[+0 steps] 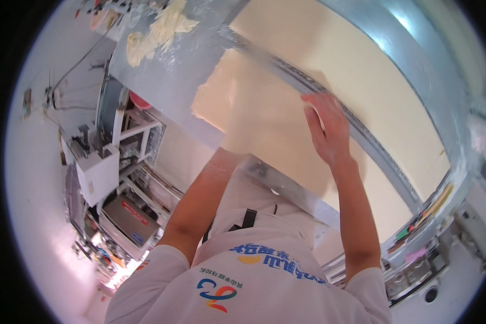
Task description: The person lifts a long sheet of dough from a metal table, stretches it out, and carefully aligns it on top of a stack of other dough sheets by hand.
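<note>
A thin, pale yellow dough sheet [275,124] is spread on a metal worktop [210,35], its left end ragged. My right hand [329,121] is over the far edge of this sheet, beside a long strip. Its thumb stands apart from the fingers, and nothing shows in its grasp. At the near edge of the sheet my left hand [231,155] shows only as far as the wrist and heel. Its fingers are hidden or smeared there. Beyond the strip lies a second, larger smooth dough sheet [383,102].
Crumpled dough scraps [162,32] lie at the far left of the worktop. Lower left stands a frame with a white box [97,170] and a grey case [129,218]. Several long, thin tools [424,218] lie along the right edge.
</note>
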Action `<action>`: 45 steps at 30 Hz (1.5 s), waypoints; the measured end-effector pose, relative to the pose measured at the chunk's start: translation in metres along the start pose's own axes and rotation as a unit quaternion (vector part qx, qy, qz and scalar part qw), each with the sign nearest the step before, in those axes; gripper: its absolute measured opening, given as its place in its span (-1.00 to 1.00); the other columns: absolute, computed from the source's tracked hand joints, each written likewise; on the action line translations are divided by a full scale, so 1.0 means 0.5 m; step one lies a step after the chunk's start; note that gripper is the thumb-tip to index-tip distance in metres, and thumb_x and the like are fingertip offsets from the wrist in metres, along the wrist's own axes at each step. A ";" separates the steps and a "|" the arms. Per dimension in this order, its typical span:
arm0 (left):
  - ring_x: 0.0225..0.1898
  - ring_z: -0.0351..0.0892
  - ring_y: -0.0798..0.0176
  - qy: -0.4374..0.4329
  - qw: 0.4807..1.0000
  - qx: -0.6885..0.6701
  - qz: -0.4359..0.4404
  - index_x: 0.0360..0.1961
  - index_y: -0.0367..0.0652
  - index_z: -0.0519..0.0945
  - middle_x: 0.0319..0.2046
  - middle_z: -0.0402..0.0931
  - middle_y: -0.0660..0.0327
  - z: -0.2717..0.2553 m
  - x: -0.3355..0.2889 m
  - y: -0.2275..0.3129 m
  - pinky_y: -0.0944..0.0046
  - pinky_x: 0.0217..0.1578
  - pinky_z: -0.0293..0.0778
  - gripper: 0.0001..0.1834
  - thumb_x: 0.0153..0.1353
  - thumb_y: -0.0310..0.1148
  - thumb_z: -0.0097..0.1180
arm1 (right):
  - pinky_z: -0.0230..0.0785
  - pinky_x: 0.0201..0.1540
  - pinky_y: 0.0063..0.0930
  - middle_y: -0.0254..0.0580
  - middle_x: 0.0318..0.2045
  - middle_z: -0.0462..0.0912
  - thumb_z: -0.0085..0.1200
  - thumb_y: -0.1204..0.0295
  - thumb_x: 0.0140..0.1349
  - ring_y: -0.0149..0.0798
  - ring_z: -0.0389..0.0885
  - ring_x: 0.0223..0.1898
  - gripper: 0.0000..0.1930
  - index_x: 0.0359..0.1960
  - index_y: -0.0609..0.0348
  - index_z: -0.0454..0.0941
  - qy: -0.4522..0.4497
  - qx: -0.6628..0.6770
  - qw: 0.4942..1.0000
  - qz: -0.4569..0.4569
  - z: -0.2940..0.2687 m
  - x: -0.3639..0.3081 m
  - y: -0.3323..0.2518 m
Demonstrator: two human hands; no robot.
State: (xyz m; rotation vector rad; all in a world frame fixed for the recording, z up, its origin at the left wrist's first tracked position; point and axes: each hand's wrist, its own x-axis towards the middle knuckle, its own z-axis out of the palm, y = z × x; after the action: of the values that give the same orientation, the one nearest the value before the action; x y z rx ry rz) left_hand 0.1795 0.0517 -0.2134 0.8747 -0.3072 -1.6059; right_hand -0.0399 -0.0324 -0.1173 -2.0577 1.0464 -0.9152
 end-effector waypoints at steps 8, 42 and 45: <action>0.39 0.53 0.15 -0.002 0.996 -0.090 0.006 0.56 -0.19 0.32 0.46 0.43 0.10 -0.056 -0.042 -0.058 0.06 0.34 0.55 -0.41 0.66 -0.15 0.03 | 0.44 0.10 -0.37 -0.22 -0.21 0.70 0.14 -0.16 0.53 -0.27 0.63 -0.07 -0.42 -0.02 0.21 0.72 -0.364 0.021 0.869 0.334 0.184 0.274 0.012; -0.50 0.56 0.36 0.436 0.789 0.433 0.018 0.04 -0.30 0.57 -0.47 0.63 0.24 -0.163 -0.111 0.160 0.26 -0.39 0.54 -0.78 0.56 -0.36 0.21 | 0.50 -0.07 -0.29 -0.29 -0.26 0.70 0.39 0.35 0.34 -0.26 0.57 -0.24 -0.76 -0.05 0.17 0.73 -0.218 -0.004 0.956 0.196 0.386 0.344 0.034; -0.28 0.68 0.21 0.435 0.763 0.477 0.042 0.13 -0.27 0.55 -0.27 0.69 0.14 -0.154 -0.096 0.173 0.16 -0.27 0.59 -0.75 0.51 -0.43 0.20 | 0.51 0.13 -0.18 -0.20 0.03 0.73 0.31 0.44 0.38 -0.11 0.62 0.02 -0.68 0.15 0.09 0.69 -0.126 -0.083 0.987 0.059 0.374 0.321 0.073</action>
State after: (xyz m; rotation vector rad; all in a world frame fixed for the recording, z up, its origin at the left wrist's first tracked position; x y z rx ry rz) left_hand 0.2949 0.0959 -0.1933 2.2363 -0.4800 -0.7092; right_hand 0.1665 -0.1436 -0.2019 -2.1538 1.1223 -0.5057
